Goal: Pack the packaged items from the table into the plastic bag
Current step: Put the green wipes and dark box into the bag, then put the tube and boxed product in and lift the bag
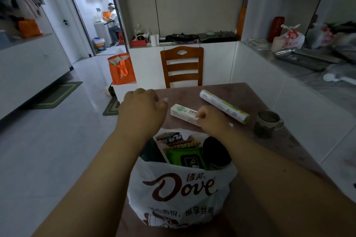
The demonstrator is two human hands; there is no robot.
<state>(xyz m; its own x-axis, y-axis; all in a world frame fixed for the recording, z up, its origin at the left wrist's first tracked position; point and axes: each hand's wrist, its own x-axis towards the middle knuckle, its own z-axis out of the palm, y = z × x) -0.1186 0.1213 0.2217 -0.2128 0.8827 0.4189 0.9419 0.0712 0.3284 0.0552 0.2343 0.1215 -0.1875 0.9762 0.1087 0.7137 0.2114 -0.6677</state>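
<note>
A white plastic bag [181,188] with brown "Dove" lettering stands open at the near edge of the table [269,140], between the person's forearms. Inside it show a green wipes pack [185,157], some striped snack packets [177,140] behind that, a dark packet [151,152] at the left and a round black item [215,152] at the right. The left hand [142,109] hovers above the bag's far left rim with its fingers curled downward; whether it pinches the bag's edge or holds nothing cannot be told from this angle. The right hand [210,119] is over the far right rim, its fingers curled round the near end of a white and green box [183,112] that lies on the table just beyond the bag. A white and green roll [224,107] lies slantwise just behind that box, close to the right hand. A dark mug [266,123] stands on the table to the right of the roll. A wooden chair [182,66] stands at the table's far side, and an orange tote [121,68] sits on the floor to its left.
</note>
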